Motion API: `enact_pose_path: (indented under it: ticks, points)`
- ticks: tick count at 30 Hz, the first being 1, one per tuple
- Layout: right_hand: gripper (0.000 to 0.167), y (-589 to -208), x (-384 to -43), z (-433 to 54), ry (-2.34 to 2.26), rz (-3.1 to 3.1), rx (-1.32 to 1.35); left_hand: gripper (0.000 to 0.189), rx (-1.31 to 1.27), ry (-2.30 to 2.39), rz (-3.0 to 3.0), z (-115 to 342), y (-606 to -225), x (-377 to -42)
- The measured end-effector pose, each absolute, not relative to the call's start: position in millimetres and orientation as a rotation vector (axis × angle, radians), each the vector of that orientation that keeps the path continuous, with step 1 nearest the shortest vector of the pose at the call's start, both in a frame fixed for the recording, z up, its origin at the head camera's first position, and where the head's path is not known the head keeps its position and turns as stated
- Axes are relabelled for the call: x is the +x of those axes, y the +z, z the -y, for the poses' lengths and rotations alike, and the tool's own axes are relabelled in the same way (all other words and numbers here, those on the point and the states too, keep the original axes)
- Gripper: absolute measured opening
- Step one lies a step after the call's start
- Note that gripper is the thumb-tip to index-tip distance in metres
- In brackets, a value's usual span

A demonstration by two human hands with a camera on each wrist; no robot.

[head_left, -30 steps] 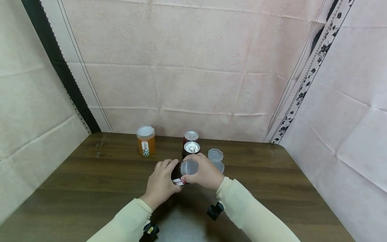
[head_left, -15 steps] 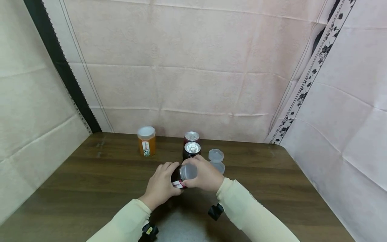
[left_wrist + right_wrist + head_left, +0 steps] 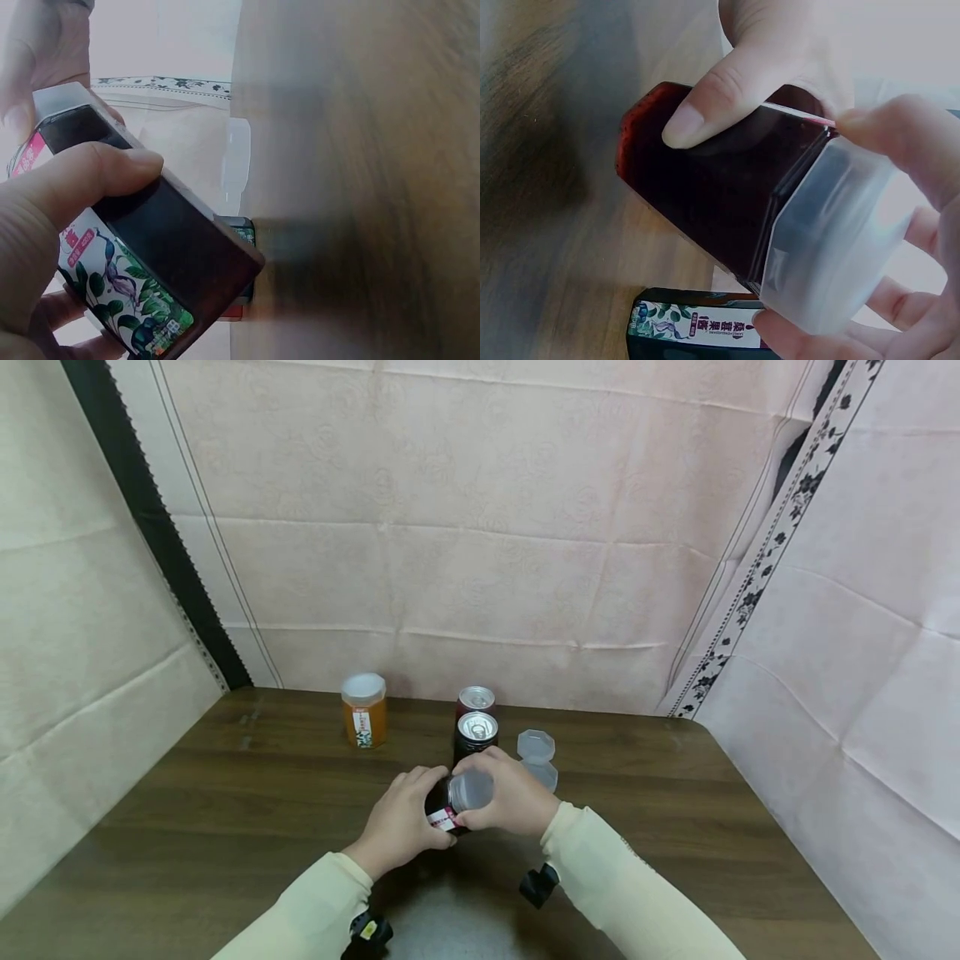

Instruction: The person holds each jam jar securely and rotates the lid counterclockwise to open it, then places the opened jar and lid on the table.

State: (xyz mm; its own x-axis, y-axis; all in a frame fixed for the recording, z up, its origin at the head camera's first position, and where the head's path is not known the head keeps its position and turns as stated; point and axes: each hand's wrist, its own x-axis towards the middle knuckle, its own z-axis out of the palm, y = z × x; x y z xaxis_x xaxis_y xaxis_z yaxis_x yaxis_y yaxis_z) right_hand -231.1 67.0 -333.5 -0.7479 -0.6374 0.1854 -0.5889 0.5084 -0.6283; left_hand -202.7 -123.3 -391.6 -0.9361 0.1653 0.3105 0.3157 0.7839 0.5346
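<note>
My left hand (image 3: 399,817) grips the body of a dark jam jar (image 3: 187,232) with a pink and white plant-pattern label. The jar is tilted, its lidded end toward my right hand (image 3: 517,797). Fingers and thumb of that right hand hold the translucent plastic lid (image 3: 832,232), which sits on the jar's end. In the right wrist view the left thumb presses along the jar's dark side. Just behind stands another dark jam jar (image 3: 477,731) with a silver pull-ring top, and a third similar jar (image 3: 476,697) is behind it.
Two loose translucent lids, a rear lid (image 3: 536,745) and a front lid (image 3: 543,775), lie right of the standing jars. An orange jar (image 3: 364,718) with a whitish lid stands at the back left. Cloth (image 3: 480,568) hangs around the wooden table (image 3: 225,827).
Both hands and the held jar have shifted slightly toward the person. The lid remains on the jar in the right hand's grip; the other jars and loose lids stay put.
</note>
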Motion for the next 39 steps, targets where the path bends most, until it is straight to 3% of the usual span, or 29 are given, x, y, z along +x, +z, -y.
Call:
enact_pose_path:
  ticks: [39]
  points:
    - [0.048, -332, -226, -74, -0.837, -2.611, -1.353, 0.083, -0.607, -1.258, 2.885, 141, -387, -203]
